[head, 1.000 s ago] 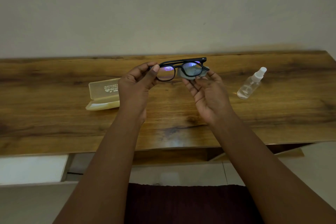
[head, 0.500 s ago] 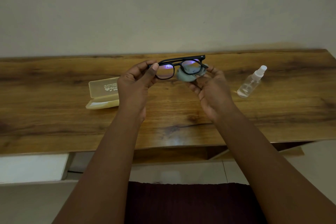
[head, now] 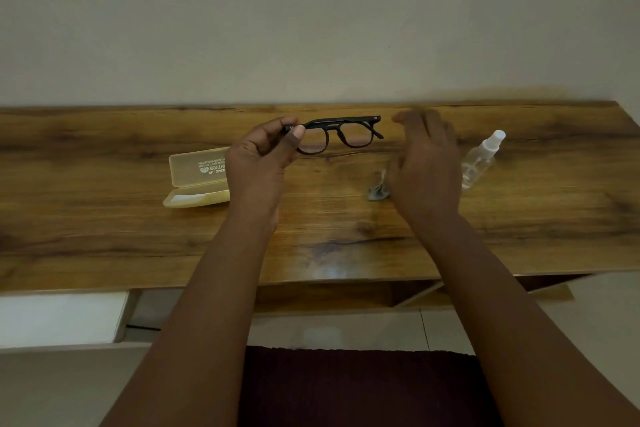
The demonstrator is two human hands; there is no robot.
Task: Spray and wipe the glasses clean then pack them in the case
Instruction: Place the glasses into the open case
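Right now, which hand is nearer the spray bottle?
Right. The right hand hovers just left of the spray bottle; the left hand holds the glasses further left.

Black glasses [head: 341,135] aloft; open yellow case [head: 197,178] on table.

Black-framed plastic glasses [head: 341,135]; translucent yellow hard case [head: 197,178], white print; grey crumpled cloth [head: 377,189]; clear spray bottle [head: 481,158], white cap; brown streaked wooden desk [head: 104,218].
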